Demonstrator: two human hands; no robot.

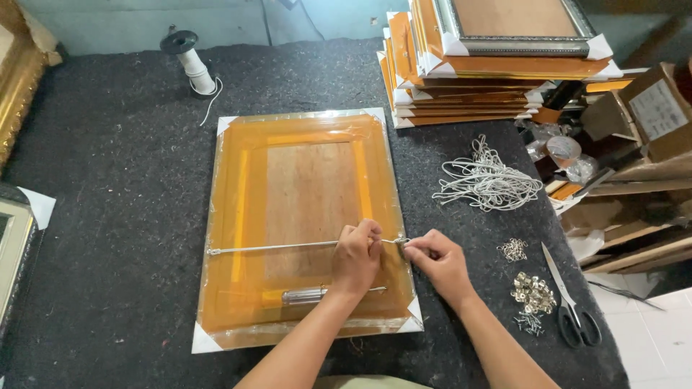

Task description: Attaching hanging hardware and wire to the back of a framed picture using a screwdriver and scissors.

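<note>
Both hands are pinching the white cord (274,247) at the right edge of the orange-wrapped frame (306,223), left hand (357,256) beside right hand (440,263). A screwdriver (317,294) lies on the frame just below the left hand. Scissors (569,302) and screws sit to the right, cord bundle (486,180) farther back, stacked frames (497,65) beyond.

You work on rough dark felt table cover (108,216); on it, a glossy plastic-wrapped wooden picture frame (238,216) and a matt white cord (274,247).
</note>
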